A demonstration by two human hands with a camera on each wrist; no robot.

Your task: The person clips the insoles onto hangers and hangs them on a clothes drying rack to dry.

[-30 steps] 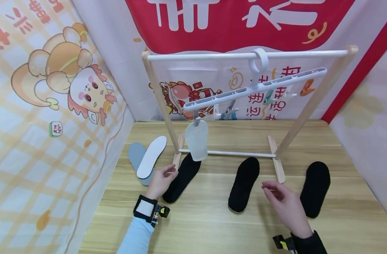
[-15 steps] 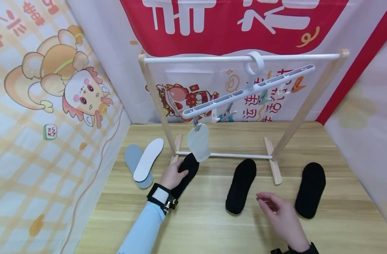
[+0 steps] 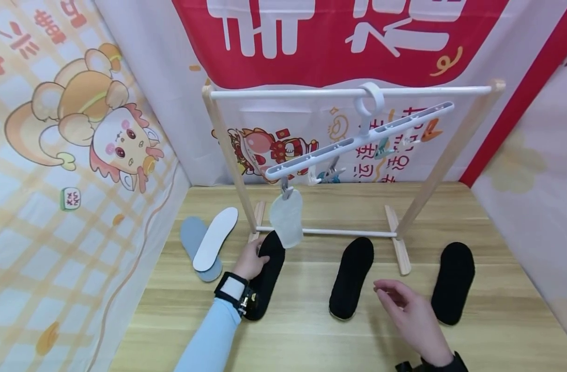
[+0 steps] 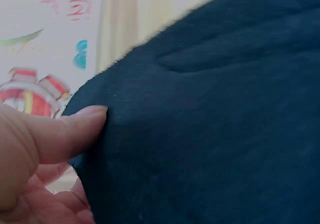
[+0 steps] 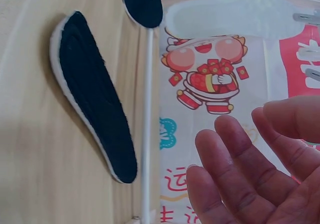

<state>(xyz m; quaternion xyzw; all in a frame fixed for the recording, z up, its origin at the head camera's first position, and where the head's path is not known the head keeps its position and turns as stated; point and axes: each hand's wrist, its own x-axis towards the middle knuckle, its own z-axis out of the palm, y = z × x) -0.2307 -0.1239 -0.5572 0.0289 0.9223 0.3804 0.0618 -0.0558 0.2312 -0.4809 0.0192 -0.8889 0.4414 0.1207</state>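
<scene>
My left hand (image 3: 251, 260) pinches the edge of a black insole (image 3: 272, 271) near the left foot of a small rack. In the left wrist view the thumb (image 4: 70, 134) lies on top of that insole's dark face, with the other fingers beneath it. My right hand (image 3: 413, 318) hovers with loosely bent fingers and holds nothing, between a second black insole (image 3: 352, 279) and a third black insole (image 3: 453, 284). In the right wrist view its fingers (image 5: 240, 154) have nothing between them. A pale translucent insole (image 3: 288, 222) hangs from a clip on the white hanger (image 3: 320, 153).
The rack has wooden posts (image 3: 429, 178) and a white top bar (image 3: 288, 94) carrying the hanger. Several clips dangle below the hanger. A white insole (image 3: 215, 239) overlaps a grey insole (image 3: 192, 232) at the left. Printed cloth walls surround the wooden tabletop (image 3: 306, 330).
My left hand has moved right onto the left black insole and gripped its edge; the insole has turned slightly more upright in view. My right hand has shifted a little toward me.
</scene>
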